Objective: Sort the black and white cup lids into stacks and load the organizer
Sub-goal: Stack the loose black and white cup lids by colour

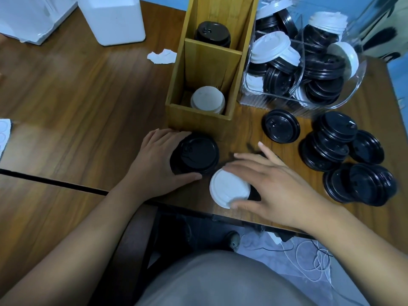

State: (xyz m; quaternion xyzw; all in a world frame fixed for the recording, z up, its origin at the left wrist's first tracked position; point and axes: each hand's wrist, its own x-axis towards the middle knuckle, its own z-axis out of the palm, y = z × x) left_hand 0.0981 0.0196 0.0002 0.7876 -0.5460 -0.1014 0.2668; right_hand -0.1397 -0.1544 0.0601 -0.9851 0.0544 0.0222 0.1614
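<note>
My left hand (157,161) grips a stack of black lids (195,154) standing on the table just in front of the wooden organizer (199,120). My right hand (273,186) holds a white lid (228,187) near the table's front edge, thumb under its near rim and fingers over its far side. The organizer's near compartment holds a white lid stack (207,100). Its far compartment holds a black lid stack (212,33). Loose black lids (335,142) lie in small piles to the right.
A clear plastic bin (344,102) full of mixed black and white lids stands right of the organizer. White foam blocks (112,18) sit at the back left, with a crumpled white scrap (162,56) nearby. Cables lie on the floor below the table edge.
</note>
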